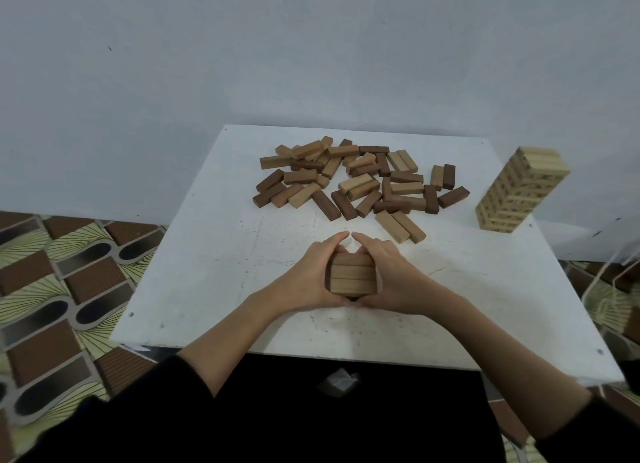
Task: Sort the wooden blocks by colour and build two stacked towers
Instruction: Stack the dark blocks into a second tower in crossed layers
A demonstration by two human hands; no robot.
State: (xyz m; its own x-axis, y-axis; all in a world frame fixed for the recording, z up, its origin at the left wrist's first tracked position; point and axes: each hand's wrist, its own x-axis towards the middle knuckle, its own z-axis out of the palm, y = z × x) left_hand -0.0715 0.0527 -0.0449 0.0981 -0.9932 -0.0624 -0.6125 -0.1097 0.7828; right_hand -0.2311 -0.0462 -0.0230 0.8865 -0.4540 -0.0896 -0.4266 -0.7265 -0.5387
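Observation:
A low stack of mid-brown wooden blocks [352,275] stands on the white table [207,254], its top layer three blocks side by side. My left hand [311,272] cups its left side and my right hand [391,272] cups its right side; the fingertips nearly meet beyond it. A loose heap of mixed light, mid and dark brown blocks [356,180] lies farther back. A tall tower of pale blocks [516,189] stands at the table's right edge.
Two light blocks [400,226] lie side by side just right of and beyond my hands. The table's back edge meets a grey wall [311,47]. Patterned floor [62,272] spreads on both sides. White cords [609,268] hang at the right.

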